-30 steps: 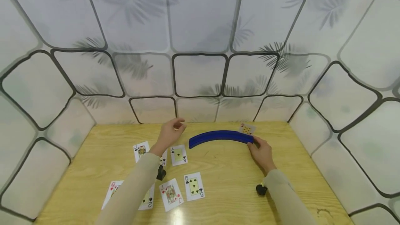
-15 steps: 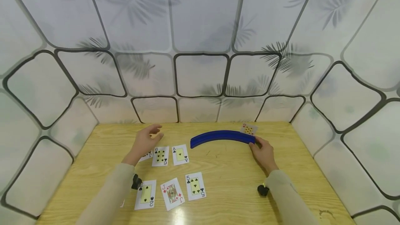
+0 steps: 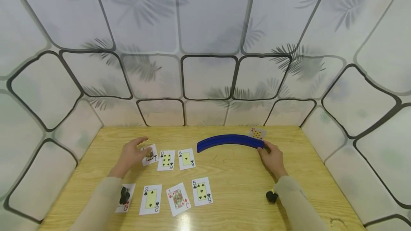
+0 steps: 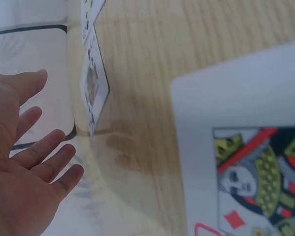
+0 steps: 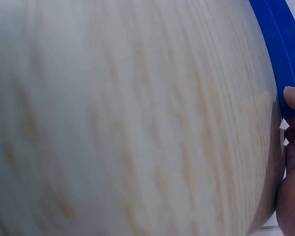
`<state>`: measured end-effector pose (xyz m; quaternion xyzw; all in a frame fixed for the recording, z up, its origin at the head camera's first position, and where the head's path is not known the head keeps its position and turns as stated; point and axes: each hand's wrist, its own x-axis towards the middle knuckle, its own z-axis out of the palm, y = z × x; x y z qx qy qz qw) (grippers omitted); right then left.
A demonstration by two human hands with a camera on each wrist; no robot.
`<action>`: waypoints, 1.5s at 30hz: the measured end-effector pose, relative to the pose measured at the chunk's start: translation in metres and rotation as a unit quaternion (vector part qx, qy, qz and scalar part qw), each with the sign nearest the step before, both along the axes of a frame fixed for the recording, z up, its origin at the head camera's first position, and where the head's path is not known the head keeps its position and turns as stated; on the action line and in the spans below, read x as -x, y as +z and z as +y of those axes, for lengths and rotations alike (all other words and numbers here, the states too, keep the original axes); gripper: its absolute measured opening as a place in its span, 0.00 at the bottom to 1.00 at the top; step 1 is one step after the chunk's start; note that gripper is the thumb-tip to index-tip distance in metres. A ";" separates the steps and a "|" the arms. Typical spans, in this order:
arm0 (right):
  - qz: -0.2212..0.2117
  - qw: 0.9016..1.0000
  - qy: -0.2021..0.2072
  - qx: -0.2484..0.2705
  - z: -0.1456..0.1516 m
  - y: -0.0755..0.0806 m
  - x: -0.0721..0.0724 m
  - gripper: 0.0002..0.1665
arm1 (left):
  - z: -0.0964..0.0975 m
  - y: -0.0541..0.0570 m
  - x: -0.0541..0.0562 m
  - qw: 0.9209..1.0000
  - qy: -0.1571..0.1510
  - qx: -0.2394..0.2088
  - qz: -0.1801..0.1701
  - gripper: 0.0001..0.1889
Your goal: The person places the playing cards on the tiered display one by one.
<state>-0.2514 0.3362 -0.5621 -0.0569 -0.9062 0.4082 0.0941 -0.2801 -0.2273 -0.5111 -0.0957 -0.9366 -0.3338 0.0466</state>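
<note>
Fingers relaxed and apart, my left hand [image 3: 131, 155] hovers over the table beside a black jack [image 3: 151, 156], holding nothing. In the left wrist view, the spread left hand [image 4: 32, 152] is off the wood, with a red-diamond face card [image 4: 255, 182] close to the camera. My right hand [image 3: 272, 157] pinches the right end of a curved blue card holder [image 3: 229, 139]. One playing card with red pips [image 3: 257, 133] stands in its slot near that end. The right wrist view has the thumb [image 5: 294, 96] on the blue holder [image 5: 282, 44].
A six [image 3: 166, 160] and an ace of clubs [image 3: 186, 159] lie right of the black jack. In the nearer row are a two of spades [image 3: 150, 199], a jack of diamonds [image 3: 178, 199] and a five of clubs [image 3: 202, 191]. A patterned wall [image 3: 205, 113] borders the wooden table [image 3: 237, 188].
My left hand has moved left and slightly nearer, from beside the ace to the black jack, uncovering the six and the front-row cards. The right hand keeps its grip on the holder.
</note>
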 end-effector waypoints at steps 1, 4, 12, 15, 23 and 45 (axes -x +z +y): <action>0.001 1.000 0.000 -0.001 0.000 0.000 0.000 0.33 | -0.002 -0.001 0.000 1.000 0.002 0.007 -0.005 0.29; 0.003 1.000 -0.002 -0.004 -0.001 0.000 0.000 0.33 | -0.007 -0.005 -0.002 0.999 0.002 0.029 -0.013 0.32; 0.007 1.000 -0.001 -0.007 -0.001 0.001 -0.002 0.33 | -0.018 -0.010 -0.008 0.998 0.001 0.047 -0.036 0.36; 0.007 1.000 -0.001 -0.010 -0.001 0.001 -0.002 0.33 | -0.020 -0.012 -0.012 0.997 0.005 0.054 -0.048 0.37; -0.011 1.000 -0.005 -0.007 0.002 0.000 0.000 0.35 | -0.021 -0.017 -0.014 0.993 0.017 0.108 -0.051 0.41; -0.008 1.000 -0.008 0.002 0.001 -0.001 0.000 0.33 | -0.024 -0.021 -0.019 0.992 0.004 0.117 -0.056 0.42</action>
